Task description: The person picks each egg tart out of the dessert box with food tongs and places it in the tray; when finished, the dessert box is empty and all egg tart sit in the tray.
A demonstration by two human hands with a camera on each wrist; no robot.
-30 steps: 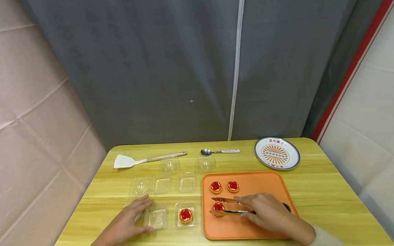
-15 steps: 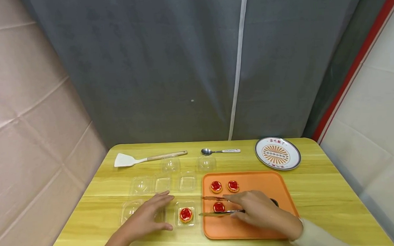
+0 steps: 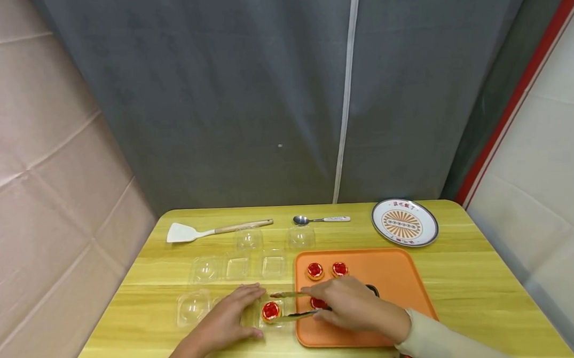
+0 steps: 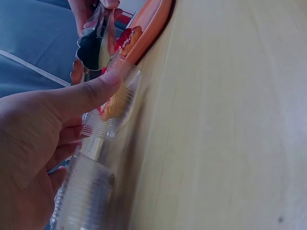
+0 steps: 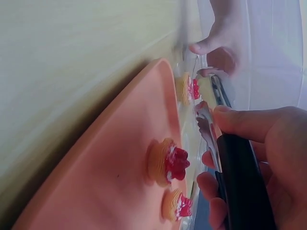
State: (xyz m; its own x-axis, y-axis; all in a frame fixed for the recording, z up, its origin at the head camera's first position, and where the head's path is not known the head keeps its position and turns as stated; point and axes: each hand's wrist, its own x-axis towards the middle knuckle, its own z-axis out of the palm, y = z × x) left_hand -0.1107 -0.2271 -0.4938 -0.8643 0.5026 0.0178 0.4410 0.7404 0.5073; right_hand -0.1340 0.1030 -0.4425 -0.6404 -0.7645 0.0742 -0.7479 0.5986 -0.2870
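Note:
A red-topped tart (image 3: 271, 311) sits in a clear plastic box (image 4: 98, 125) left of the tray. My left hand (image 3: 221, 320) holds the box at its left side, thumb on the near wall and fingers behind it. In my right hand (image 3: 352, 309) are metal tongs (image 5: 242, 182), gripped by their black handle. The tongs' jaws are spread, their tips reaching over the box on either side of the tart. Two tarts (image 3: 315, 271) stand at the back of the orange tray (image 3: 387, 265); a third tart (image 3: 318, 303) is partly hidden under my right hand.
Clear domed lids (image 3: 193, 309) and empty box bases (image 3: 273, 264) lie left of and behind the tray. Along the back are a white spatula (image 3: 182, 233), a spoon (image 3: 300, 220) and a patterned plate (image 3: 404, 223). Another clear box (image 4: 86, 191) stands beside my left hand.
My left hand has moved right from an empty box to the box with the tart. My right hand has carried the spread tongs left, from over the tray tart to the boxed tart.

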